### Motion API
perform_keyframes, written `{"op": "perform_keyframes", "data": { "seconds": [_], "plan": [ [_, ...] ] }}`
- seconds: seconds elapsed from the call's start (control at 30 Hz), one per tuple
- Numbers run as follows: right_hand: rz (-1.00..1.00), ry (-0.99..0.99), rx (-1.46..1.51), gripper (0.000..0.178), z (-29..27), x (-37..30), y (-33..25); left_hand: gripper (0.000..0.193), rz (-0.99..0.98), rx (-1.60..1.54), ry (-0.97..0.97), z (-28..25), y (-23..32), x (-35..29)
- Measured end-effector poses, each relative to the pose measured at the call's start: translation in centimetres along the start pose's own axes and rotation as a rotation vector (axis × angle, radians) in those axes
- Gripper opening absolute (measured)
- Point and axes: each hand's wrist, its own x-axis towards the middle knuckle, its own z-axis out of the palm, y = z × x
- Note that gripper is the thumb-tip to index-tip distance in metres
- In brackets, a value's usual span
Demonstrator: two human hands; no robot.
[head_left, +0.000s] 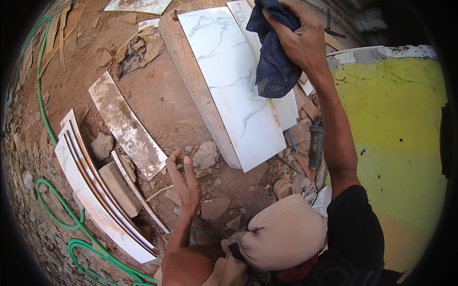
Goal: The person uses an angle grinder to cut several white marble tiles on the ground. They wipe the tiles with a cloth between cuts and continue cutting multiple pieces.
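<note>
Closest to the camera, the person's knee in beige trousers (288, 233) is bent above the ground, which is rough with broken stone pieces. Just ahead, the left hand (184, 183) is raised over this rubble; its fingers are half bent and loose, and they grasp nothing that can be seen. Beside it lies a rounded grey stone (205, 155). To the right, on the debris, rests a dark power tool (315, 148), near the foot of a yellow wall (386, 109), whose upper edge is broken and whose paint turns greenish lower down.

Further, a white marble-patterned tile (229, 81) lies slantwise upon a long concrete slab (190, 71); its face is smooth, with grey veins and one rusty stain. Over its far part, the right hand (303, 40) clenches a dark blue cloth (276, 52); whether the cloth touches the tile, one cannot tell. On the left side, narrow tile strips (90, 205) lean together, and a green hose (39, 83) runs across reddish soil (157, 100).
</note>
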Motion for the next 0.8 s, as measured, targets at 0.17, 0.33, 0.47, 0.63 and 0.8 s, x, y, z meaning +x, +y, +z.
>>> {"op": "perform_keyframes", "data": {
  "seconds": [0.17, 0.33, 0.47, 0.63, 0.8],
  "plan": [
    [0.018, -0.354, -0.362, 0.062, 9.1, -11.6, 4.4, 0.035, 0.033, -0.016, -0.07, 1.7, 0.7, -0.1],
    [0.095, -0.315, -0.349, 0.075, 10.1, -12.6, 4.7, 0.036, 0.032, 0.046, -0.006, 0.4, 0.7, -1.0],
    [0.284, -0.347, -0.429, 0.077, 7.5, -15.8, 3.7, 0.036, 0.021, 0.018, 0.023, 0.0, 0.6, -1.3],
    [0.5, -0.347, -0.47, 0.072, 2.0, -24.4, 3.0, 0.036, 0.047, 0.032, -0.016, 0.4, 0.8, -1.2],
    [0.64, 0.024, -0.321, 0.034, -5.5, -30.5, 2.5, 0.037, 0.107, 0.003, -0.09, 0.9, 1.5, -1.2]
  ]
}}
